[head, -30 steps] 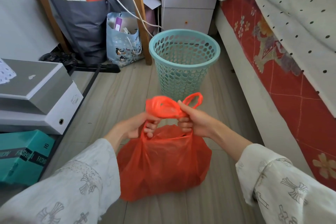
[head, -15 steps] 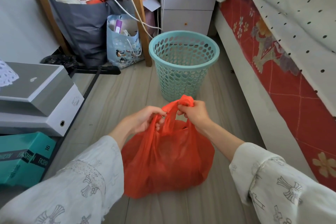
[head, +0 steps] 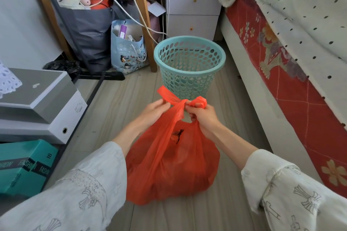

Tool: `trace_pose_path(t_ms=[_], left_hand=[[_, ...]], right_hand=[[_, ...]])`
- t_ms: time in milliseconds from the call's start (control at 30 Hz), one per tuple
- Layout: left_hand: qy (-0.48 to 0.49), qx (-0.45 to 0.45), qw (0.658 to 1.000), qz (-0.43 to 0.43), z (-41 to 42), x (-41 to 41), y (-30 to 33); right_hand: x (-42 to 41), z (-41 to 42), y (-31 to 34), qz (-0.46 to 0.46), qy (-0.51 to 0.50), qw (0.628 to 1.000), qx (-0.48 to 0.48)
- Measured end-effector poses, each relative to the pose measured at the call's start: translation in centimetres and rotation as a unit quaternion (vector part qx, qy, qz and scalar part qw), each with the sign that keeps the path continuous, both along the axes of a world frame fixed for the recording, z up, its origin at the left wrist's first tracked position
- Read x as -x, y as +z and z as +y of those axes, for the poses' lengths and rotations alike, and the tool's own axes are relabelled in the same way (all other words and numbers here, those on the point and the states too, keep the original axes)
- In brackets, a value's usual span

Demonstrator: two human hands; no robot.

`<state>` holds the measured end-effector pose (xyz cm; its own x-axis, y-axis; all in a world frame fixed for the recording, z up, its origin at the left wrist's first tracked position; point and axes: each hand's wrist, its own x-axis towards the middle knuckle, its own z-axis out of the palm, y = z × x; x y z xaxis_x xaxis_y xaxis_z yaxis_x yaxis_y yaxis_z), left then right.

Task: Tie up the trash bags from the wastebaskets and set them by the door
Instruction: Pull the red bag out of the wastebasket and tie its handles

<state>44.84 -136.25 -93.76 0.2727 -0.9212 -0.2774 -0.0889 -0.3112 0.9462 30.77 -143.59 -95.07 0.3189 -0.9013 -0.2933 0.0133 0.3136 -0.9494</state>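
The two handles of the orange trash bag (head: pixel 169 163), bunched upright half a second ago, are now crossed and drawn apart. The left hand (head: pixel 152 112) pinches one handle, the right hand (head: pixel 201 116) grips the other. The bag sits on the floor below both hands, just before the teal wastebasket (head: pixel 189 69).

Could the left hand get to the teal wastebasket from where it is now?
Probably yes: the wastebasket stands just beyond the left hand over open floor, but that hand is pinching the red bag's handle.
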Motion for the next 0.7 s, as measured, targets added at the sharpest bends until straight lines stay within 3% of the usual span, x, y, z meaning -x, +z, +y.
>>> trace_pose_path(t_ms=[133, 200, 267, 467, 633, 700], left_hand=[[0.117, 0.032, 0.983, 0.136, -0.5, -1.0, -1.1], [0.158, 0.018, 0.946, 0.284, -0.5, -1.3, -1.0], [0.146, 0.007, 0.918, 0.368, -0.5, -1.2, -0.7], [0.231, 0.027, 0.907, 0.352, -1.8, 0.0, -0.3], [0.290, 0.119, 0.834, 0.455, -2.1, -0.5, -0.3], [0.291, 0.124, 0.838, 0.445, -2.1, -1.0, -0.3]], right_hand=[[0.2, 0.0, 0.1, -0.040, 0.016, 0.999, -0.022], [0.3, 0.1, 0.2, -0.058, 0.028, 0.997, -0.037], [0.2, 0.4, 0.3, -0.062, 0.051, 0.996, -0.047], [0.2, 0.7, 0.9, -0.084, 0.148, 0.982, -0.079], [-0.1, -0.1, 2.0, -0.195, -0.004, 0.957, -0.214], [-0.2, -0.5, 2.3, -0.245, -0.051, 0.932, -0.262]])
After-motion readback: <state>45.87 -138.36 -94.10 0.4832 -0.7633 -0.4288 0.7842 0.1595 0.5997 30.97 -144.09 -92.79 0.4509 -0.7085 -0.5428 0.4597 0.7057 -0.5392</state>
